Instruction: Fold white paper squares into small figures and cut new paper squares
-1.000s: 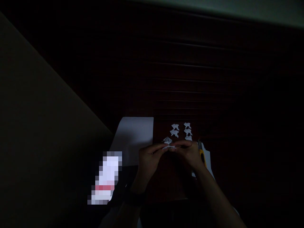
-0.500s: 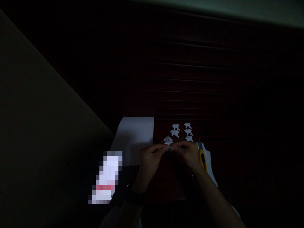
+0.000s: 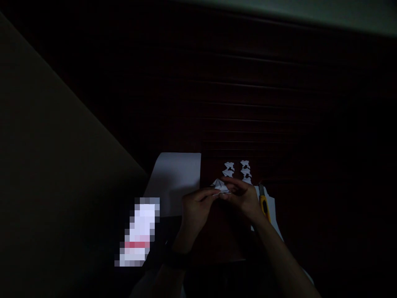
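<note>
The left hand (image 3: 195, 209) pinches the near edge of a small folded paper (image 3: 221, 187) between thumb and forefinger, just below and right of the frame's centre. The right hand (image 3: 247, 202) grips it from the other side, forefinger along the top, thumb underneath. Both hands are closed on that one piece, and their fingers hide much of it; whether a second piece lies right behind it, I cannot tell. In such dim light a crease could easily land off line, and if the two pinches pull apart, thin paper might tear or spring open.

Just above the right hand are more folded figures: two in a left column (image 3: 228, 166) and three in a right column (image 3: 245, 171). The nearest sit so close to the fingers that a knuckle lifted carelessly could knock them out of their rows.

Right of the right hand, at the lower right of centre, a yellow cutter (image 3: 264, 207) lies on some white paper (image 3: 273, 210), its grey end pointing up the frame. If the blade is out, which is too dark to judge, a sideways swing of that wrist could mean a nick.

Left of the hands, a large white sheet (image 3: 180, 171) lies on the desk (image 3: 217, 238); the left forearm could drag its near corner. A bright, pixelated object (image 3: 140, 231) shows at lower left.
</note>
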`<state>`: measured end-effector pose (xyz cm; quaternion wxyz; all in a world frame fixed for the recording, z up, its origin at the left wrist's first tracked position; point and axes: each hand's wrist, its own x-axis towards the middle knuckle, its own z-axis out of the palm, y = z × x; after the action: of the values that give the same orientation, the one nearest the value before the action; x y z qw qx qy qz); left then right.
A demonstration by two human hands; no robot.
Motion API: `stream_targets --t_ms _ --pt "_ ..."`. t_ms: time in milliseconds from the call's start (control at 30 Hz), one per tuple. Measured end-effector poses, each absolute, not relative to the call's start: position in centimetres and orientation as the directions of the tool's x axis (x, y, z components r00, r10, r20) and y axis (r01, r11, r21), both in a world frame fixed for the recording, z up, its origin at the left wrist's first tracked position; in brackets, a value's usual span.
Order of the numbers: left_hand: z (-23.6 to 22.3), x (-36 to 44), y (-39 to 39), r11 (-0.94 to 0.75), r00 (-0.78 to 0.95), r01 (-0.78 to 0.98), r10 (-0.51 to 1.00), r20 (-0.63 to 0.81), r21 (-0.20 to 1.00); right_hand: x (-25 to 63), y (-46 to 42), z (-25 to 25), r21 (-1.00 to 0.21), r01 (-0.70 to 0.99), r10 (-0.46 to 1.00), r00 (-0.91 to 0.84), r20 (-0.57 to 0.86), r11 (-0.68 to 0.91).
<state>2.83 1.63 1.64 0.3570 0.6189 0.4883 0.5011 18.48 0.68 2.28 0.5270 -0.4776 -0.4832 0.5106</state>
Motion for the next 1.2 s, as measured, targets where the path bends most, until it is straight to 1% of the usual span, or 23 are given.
stream_targets --t_ms 67,133,533,633,733,800,933,1200 --pt "1.5 2.8 1.6 -0.280 0.040 0.234 0.960 0.278 0.931 18.6 0.6 2.4 -0.996 -0.093 1.000 -0.027 0.010 0.007" --pt "1.4 2.8 1.6 -0.284 0.053 0.222 0.959 0.280 0.933 18.7 0.6 2.2 -0.996 -0.087 1.000 -0.026 0.003 0.001" --pt "1.0 3.0 1.3 -0.308 0.044 0.237 0.951 0.306 0.921 18.7 0.2 1.4 -0.999 0.024 0.996 0.083 -0.019 -0.021" --pt "1.1 3.0 1.2 -0.332 0.045 0.260 0.942 0.332 0.907 18.7 0.3 1.4 -1.000 -0.014 0.996 0.082 -0.021 -0.020" --pt "1.1 3.0 1.1 -0.348 0.064 0.270 0.937 0.344 0.898 18.6 0.3 1.5 -0.997 -0.072 0.999 0.030 -0.025 -0.023" --pt "1.0 2.9 1.1 -0.348 0.069 0.269 0.937 0.342 0.898 18.6 0.4 1.6 -0.996 -0.077 0.999 0.005 -0.037 -0.037" --pt "0.7 2.8 1.1 -0.323 0.066 0.263 0.946 0.317 0.909 18.6 0.3 1.9 -0.998 0.005 0.998 0.024 -0.061 -0.061" --pt "1.4 2.7 1.2 -0.257 0.107 0.220 0.965 0.239 0.941 18.7 0.3 1.9 -0.994 0.103 0.995 0.095 -0.024 -0.033"
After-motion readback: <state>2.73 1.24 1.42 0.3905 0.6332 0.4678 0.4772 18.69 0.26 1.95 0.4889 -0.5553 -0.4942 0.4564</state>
